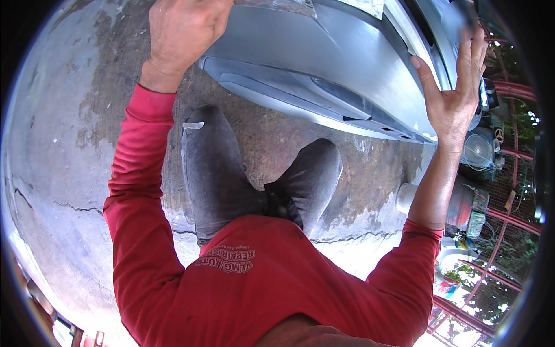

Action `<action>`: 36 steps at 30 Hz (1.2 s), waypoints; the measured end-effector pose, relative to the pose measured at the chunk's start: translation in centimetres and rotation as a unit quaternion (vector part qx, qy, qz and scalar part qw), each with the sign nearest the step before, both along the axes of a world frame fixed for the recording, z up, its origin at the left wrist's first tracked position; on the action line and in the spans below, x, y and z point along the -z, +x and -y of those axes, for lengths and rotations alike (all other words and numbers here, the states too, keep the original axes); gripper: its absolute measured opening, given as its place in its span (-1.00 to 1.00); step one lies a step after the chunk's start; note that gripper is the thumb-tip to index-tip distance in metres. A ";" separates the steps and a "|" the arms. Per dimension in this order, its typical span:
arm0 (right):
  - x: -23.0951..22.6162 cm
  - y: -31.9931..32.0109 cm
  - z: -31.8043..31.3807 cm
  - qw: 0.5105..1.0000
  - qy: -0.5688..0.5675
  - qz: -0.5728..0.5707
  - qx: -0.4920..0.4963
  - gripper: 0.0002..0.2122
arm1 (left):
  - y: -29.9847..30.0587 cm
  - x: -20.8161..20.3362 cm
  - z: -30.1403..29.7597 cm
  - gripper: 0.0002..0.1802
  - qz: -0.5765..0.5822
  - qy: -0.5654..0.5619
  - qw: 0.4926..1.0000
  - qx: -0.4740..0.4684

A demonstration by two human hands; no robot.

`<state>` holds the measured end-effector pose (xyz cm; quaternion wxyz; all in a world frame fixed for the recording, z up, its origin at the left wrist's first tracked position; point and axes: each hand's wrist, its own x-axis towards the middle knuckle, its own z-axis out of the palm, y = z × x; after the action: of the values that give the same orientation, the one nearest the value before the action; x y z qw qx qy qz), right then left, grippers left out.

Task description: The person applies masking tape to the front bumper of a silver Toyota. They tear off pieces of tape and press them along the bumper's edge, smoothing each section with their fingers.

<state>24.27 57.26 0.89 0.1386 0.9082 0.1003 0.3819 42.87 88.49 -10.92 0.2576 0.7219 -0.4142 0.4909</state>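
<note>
A grey-silver car body panel, probably a bumper, stretches across the top with a ridged lower edge. My left hand is curled at the panel's left end. The picture's upper edge cuts off its fingers, and whatever they hold is hidden. Beside it, a flat greyish strip lies along the top of the panel. On the right, my right hand has its thumb and fingers apart, by the panel's right end. Close to its fingertips is a dark, blurred shape. A pale sheet is on the panel's upper part.
Below the panel is stained, cracked concrete floor, with my bent knees close to the panel. To the right stand a round fan, a cylindrical container and a red metal fence with mesh.
</note>
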 end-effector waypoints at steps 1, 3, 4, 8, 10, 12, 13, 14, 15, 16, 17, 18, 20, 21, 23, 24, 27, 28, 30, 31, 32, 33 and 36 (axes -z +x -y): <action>-0.1 -0.2 0.2 1.000 0.011 -0.005 -0.008 -0.16 | 0.0 0.3 0.0 -0.78 0.000 -0.009 1.000 0.005; 0.1 -0.4 0.5 1.000 0.014 -0.008 -0.021 -0.17 | 0.3 1.1 0.3 -0.77 -0.001 -0.028 1.000 0.014; 0.2 -0.4 0.6 0.999 0.015 -0.010 -0.028 -0.17 | 0.6 0.9 0.3 -0.77 0.000 -0.027 1.000 0.009; 1.6 1.3 -1.2 1.000 -0.023 -0.002 -0.021 -0.18 | 2.1 -1.6 0.7 -0.77 0.044 -0.028 0.998 0.021; 2.6 3.0 -2.2 0.999 -0.037 -0.017 0.014 -0.07 | 2.5 -2.7 0.8 -0.77 0.047 -0.008 0.999 0.018; 2.5 4.9 -4.7 0.996 -0.055 -0.049 0.057 -0.01 | 2.7 -3.8 -0.2 -0.77 0.019 0.044 0.998 -0.026; 2.5 5.5 -5.9 0.992 -0.068 -0.068 0.084 0.02 | 2.9 -3.5 -0.4 -0.77 -0.009 0.037 0.999 0.006; 3.1 7.0 -6.1 0.992 -0.085 -0.052 0.077 0.02 | 3.1 -3.1 -0.8 -0.77 -0.037 0.030 0.998 0.038; 3.6 8.1 -6.6 0.993 -0.090 -0.040 0.063 0.02 | 3.4 -2.5 -1.5 -0.77 -0.064 0.024 0.995 0.067; 4.1 9.2 -6.9 0.994 -0.097 -0.029 0.051 0.01 | 3.7 -1.4 -2.3 -0.77 -0.062 -0.008 0.997 0.051; 4.6 10.3 -7.3 0.994 -0.102 -0.018 0.038 0.01 | 4.0 0.2 -3.3 -0.78 -0.059 -0.039 0.997 0.035; 4.9 11.1 -8.1 0.995 -0.095 -0.023 0.025 0.00 | 4.1 1.1 -4.5 -0.76 -0.076 -0.053 0.995 0.031; 5.3 12.1 -8.9 0.998 -0.053 -0.037 -0.017 -0.04 | 3.3 2.5 -6.7 -0.68 -0.125 -0.064 0.989 0.042; 5.4 12.5 -8.9 0.996 -0.087 -0.029 0.012 -0.05 | 2.8 2.9 -8.0 -0.62 -0.156 -0.062 0.985 0.051; 5.3 13.1 -8.8 0.988 -0.142 -0.016 0.052 -0.06 | 2.7 4.8 -10.0 -0.70 -0.180 -0.075 0.980 0.029; 5.3 13.4 -8.8 0.984 -0.163 -0.014 0.065 -0.07 | 2.5 5.5 -10.7 -0.70 -0.188 -0.085 0.978 0.019; 5.0 13.7 -9.1 0.981 -0.177 -0.028 0.070 -0.10 | 2.5 7.7 -12.3 -0.70 -0.210 -0.118 0.970 0.023; 5.0 13.9 -9.2 0.981 -0.179 -0.031 0.071 -0.11 | 2.6 8.2 -12.8 -0.70 -0.217 -0.129 0.967 0.029; 4.8 13.9 -9.6 0.976 -0.199 -0.045 0.078 -0.12 | 2.7 8.9 -13.1 -0.71 -0.206 -0.133 0.969 0.025; 5.0 14.1 -9.8 0.980 -0.184 -0.048 0.058 -0.13 | 2.7 9.2 -13.1 -0.72 -0.201 -0.134 0.970 0.025; 5.2 14.3 -10.0 0.984 -0.169 -0.051 0.040 -0.13 | 2.6 9.5 -13.0 -0.73 -0.213 -0.142 0.966 0.032; 5.5 14.5 -10.1 0.987 -0.152 -0.055 0.023 -0.13 | 2.4 9.9 -12.7 -0.73 -0.225 -0.148 0.962 0.043; 5.7 14.8 -10.7 0.979 -0.184 -0.041 0.074 -0.14 | 2.1 11.3 -12.0 -0.74 -0.251 -0.151 0.954 0.065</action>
<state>39.03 68.00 -4.80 0.3274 0.8869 0.1067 0.3078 44.96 100.52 -22.18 0.4908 0.7459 -0.3033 0.3329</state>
